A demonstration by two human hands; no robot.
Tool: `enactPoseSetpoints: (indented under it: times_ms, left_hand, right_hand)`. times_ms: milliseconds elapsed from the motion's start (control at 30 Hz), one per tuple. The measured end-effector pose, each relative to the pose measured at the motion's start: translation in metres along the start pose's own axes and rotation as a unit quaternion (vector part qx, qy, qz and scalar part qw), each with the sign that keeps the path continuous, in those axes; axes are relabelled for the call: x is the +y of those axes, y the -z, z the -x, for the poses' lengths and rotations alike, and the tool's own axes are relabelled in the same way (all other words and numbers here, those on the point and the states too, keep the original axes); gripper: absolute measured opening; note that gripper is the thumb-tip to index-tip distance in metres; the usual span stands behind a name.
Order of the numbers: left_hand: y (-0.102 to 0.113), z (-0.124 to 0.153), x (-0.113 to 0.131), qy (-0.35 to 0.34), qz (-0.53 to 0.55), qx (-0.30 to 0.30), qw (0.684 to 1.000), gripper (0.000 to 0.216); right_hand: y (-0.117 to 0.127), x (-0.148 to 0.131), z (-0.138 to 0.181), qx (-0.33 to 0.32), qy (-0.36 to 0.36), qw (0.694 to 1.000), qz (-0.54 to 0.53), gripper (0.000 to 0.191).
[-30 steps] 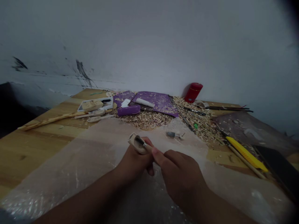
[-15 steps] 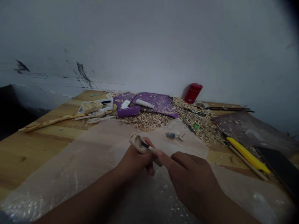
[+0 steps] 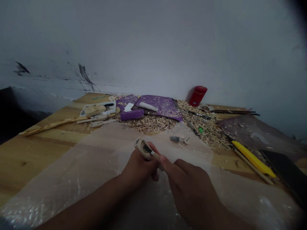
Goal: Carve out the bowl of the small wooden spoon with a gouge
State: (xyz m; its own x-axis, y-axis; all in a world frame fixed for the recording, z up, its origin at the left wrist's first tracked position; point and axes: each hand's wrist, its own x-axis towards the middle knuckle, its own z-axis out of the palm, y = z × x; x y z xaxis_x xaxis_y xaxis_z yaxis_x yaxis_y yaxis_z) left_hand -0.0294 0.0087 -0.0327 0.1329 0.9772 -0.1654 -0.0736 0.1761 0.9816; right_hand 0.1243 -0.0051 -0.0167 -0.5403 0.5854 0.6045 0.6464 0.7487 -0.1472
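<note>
My left hand (image 3: 137,169) is wrapped round a pale wooden spoon blank (image 3: 139,144), its hollowed end pointing away from me. In my right hand (image 3: 189,179) is a carving gouge (image 3: 156,156) with a light wooden handle and a dark metal blade. The blade reaches into the hollow of the blank; its very tip is hard to make out. My right fingers lie along the handle close to my left thumb. Both hands are above a sheet of clear bubble wrap (image 3: 96,166). Beyond them lies a small grey-headed tool (image 3: 176,139) among a few shavings.
Wood shavings (image 3: 153,125) heap round purple sheets (image 3: 163,105) at the back. A white tray (image 3: 112,111) with a wood block and a long stick (image 3: 52,125) lie left. A red canister (image 3: 198,95) leans by the wall. A yellow-handled tool (image 3: 254,158) and black slab (image 3: 285,169) lie right.
The spoon blank has turned a little in my left hand and shifted slightly right. My right hand has moved slightly left and down, with the gouge still in the hollow.
</note>
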Motion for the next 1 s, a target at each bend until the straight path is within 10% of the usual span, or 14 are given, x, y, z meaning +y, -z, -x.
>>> enactPoseSetpoints:
  times_ms: [533, 733, 1000]
  left_hand:
    - [0.003, -0.009, -0.002, 0.026, 0.016, -0.021, 0.999, 0.016]
    - [0.004, -0.009, 0.004, 0.034, -0.002, -0.02, 0.999, 0.013]
    - [0.005, -0.01, 0.003, 0.068, 0.024, -0.049, 0.996, 0.017]
  right_hand:
    - [-0.013, 0.004, -0.005, 0.008, 0.039, 0.997, 0.068, 0.034]
    - [-0.013, 0.005, -0.009, -0.056, -0.063, 0.989, -0.118, 0.03]
    - [-0.021, 0.009, -0.003, 0.007, 0.045, 0.996, 0.073, 0.032]
